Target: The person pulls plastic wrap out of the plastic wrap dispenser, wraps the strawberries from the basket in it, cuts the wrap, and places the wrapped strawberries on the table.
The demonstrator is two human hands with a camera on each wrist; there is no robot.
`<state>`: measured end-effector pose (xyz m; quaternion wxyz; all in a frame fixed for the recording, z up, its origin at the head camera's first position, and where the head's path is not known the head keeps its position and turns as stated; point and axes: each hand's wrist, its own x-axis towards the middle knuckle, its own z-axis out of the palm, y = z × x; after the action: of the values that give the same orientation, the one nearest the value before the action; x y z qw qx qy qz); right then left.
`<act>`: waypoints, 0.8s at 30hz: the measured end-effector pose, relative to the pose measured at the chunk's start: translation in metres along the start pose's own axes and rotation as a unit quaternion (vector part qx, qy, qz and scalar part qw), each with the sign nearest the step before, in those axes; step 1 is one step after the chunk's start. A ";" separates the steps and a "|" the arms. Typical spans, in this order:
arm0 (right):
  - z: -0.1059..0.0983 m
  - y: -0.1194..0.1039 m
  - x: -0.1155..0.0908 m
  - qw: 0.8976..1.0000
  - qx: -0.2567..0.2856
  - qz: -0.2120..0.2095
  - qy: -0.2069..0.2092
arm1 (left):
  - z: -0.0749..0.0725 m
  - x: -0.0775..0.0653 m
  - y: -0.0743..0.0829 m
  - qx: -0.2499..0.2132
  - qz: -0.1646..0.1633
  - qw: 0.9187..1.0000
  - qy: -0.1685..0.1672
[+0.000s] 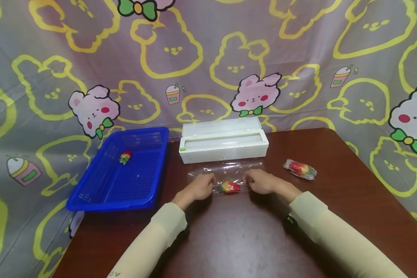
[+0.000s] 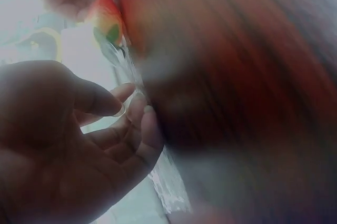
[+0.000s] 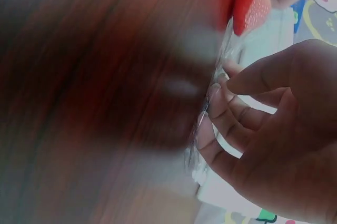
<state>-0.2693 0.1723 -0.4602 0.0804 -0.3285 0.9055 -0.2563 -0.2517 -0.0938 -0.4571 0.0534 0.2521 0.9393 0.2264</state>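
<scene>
A sheet of clear plastic wrap (image 1: 236,168) lies on the table in front of the white box, with a red and yellow strawberry (image 1: 230,187) near its front edge. To the left of this fruit, my left hand (image 1: 202,186) pinches the film's near edge between thumb and fingers. My right hand (image 1: 260,181) pinches the same edge on the other side. In the right wrist view the strawberry (image 3: 251,9) shows red with its leaves pointing to my left hand. Both hands stay close to the tabletop, apart from the fruit.
A blue basket (image 1: 160,170) on the left holds one strawberry (image 1: 125,157). Behind the film stands a long white wrap box (image 1: 226,152), its lid raised. A wrapped strawberry (image 1: 300,169) lies at the right on the brown table (image 1: 354,208). A patterned curtain (image 1: 201,83) hangs behind.
</scene>
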 end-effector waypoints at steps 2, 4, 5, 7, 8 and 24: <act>-0.003 0.002 -0.003 1.000 0.004 0.004 0.002 | -0.002 -0.003 -0.004 0.001 -0.006 1.000 0.010; -0.007 0.005 -0.007 1.000 0.011 0.009 0.003 | -0.002 -0.006 -0.009 0.007 -0.015 1.000 0.020; -0.008 0.007 -0.009 1.000 0.013 0.016 0.003 | -0.003 -0.009 -0.011 0.007 -0.023 0.999 0.024; -0.011 0.011 -0.013 0.999 0.012 0.029 0.004 | -0.004 -0.014 -0.016 0.012 -0.039 0.999 0.032; -0.012 0.013 -0.015 0.999 0.013 0.039 0.005 | -0.005 -0.016 -0.018 0.014 -0.045 0.998 0.035; -0.031 0.018 -0.034 0.998 0.011 0.054 0.018 | -0.016 -0.035 -0.032 0.012 -0.055 0.996 0.071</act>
<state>-0.2626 0.2180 -0.4438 0.0817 -0.2736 0.9203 -0.2674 -0.2386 -0.1423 -0.4573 -0.0037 0.1837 0.9559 0.2292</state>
